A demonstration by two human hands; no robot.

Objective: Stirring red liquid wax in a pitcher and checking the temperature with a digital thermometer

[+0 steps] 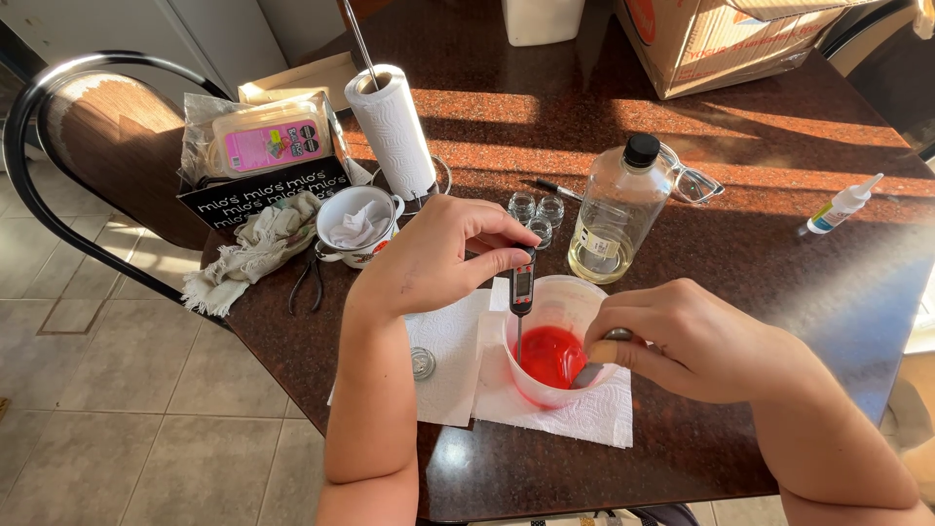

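A probe thermometer (522, 284) is pinched at its dark head between the thumb and fingers of the left hand (433, 255). Its long axis is held almost upright, the thin metal stem pointing straight down from the grip into the red liquid (548, 355). Held this way, the tip appears to be kept in the liquid and the display turned up toward the eyes.

Directly below the pinch stands the plastic cup (568, 297), translucent, on paper towels (458, 360) that are already stained pink, apparently laid there to catch drips. On the far side of the cup from the grip, the right hand (682, 341) is closed around a metal spoon (590, 373), its bowl resting against the cup's wall, seemingly for stirring.

Beyond the grip a clear bottle (616, 216) with a black cap and three small glass jars (539, 212) are seen; to its left, a towel roll (392, 131), a mug (356, 226) and pliers (306, 279).
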